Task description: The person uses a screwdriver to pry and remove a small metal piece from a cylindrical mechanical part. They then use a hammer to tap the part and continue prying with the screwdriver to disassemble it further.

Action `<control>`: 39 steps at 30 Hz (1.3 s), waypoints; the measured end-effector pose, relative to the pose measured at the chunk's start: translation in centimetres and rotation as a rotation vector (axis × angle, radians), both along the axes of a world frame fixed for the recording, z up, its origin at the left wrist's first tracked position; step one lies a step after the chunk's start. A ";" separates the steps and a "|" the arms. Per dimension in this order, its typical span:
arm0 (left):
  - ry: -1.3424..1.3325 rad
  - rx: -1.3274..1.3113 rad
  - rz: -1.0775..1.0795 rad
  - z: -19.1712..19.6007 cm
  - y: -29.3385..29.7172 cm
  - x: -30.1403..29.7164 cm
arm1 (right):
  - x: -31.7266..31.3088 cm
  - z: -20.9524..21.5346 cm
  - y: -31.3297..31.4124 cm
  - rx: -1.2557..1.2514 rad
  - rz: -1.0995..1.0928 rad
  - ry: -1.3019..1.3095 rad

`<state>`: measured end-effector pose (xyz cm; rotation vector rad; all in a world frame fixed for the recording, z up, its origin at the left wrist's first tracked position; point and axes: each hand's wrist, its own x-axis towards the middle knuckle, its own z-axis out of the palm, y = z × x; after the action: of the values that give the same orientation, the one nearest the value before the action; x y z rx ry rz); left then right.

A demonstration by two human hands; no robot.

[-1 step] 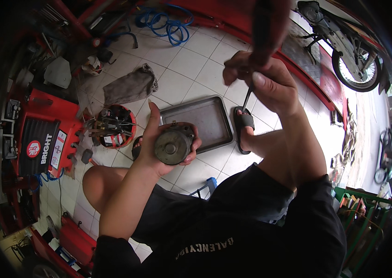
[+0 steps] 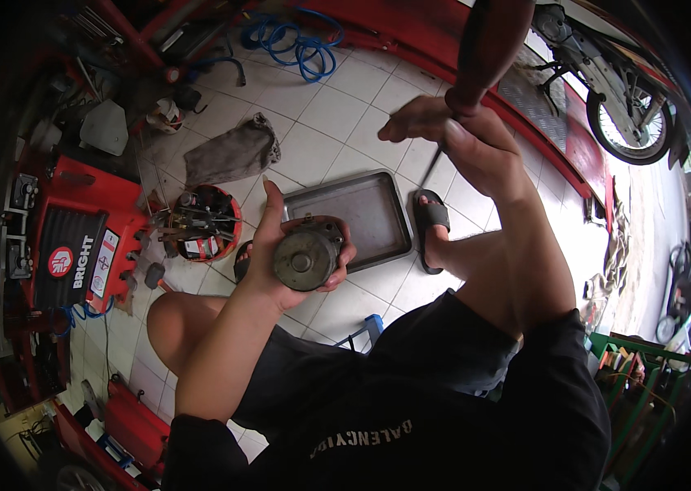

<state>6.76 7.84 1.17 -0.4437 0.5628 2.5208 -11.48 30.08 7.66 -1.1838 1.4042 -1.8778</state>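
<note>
My left hand (image 2: 264, 260) is wrapped round a round, dark grey metal motor-like part (image 2: 303, 257), its flat end with a central boss facing up and the thumb stretched away from it. In my right hand (image 2: 476, 147), raised at the upper right, a screwdriver (image 2: 493, 53) with a dark red handle is held between thumb and palm, its fingers pointing left. The thin shaft shows below the hand, blurred, well apart from the metal part. Behind the left hand, a grey metal tray (image 2: 399, 217) lies on the floor.
A red tub (image 2: 235, 214) full of tools stands left of the tray. A grey cloth (image 2: 227, 153) and a coiled blue hose (image 2: 313, 57) lie farther off. At left is a red machine (image 2: 116, 196); at upper right, a motorcycle (image 2: 607, 98) beside a red lift platform (image 2: 562, 155).
The screwdriver has tipped and its handle shows more fully, farther right. My right fingers have straightened out to the left. My left hand and the metal part have hardly moved.
</note>
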 end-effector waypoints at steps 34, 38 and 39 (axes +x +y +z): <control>0.282 -0.284 0.422 -0.8 0.3 -0.2 | 6.7 3.7 1.7 -0.107 -0.043 0.321; 0.264 -0.179 0.427 -1.3 0.1 -0.2 | 6.3 3.7 1.6 -0.061 -0.015 0.402; 0.244 -0.170 0.441 -1.3 0.1 -0.2 | 6.3 3.6 1.5 -0.070 -0.020 0.405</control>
<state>6.52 7.98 -0.12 -0.3522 0.8562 2.9869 -5.18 31.57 11.23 -1.6605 1.5678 -1.7777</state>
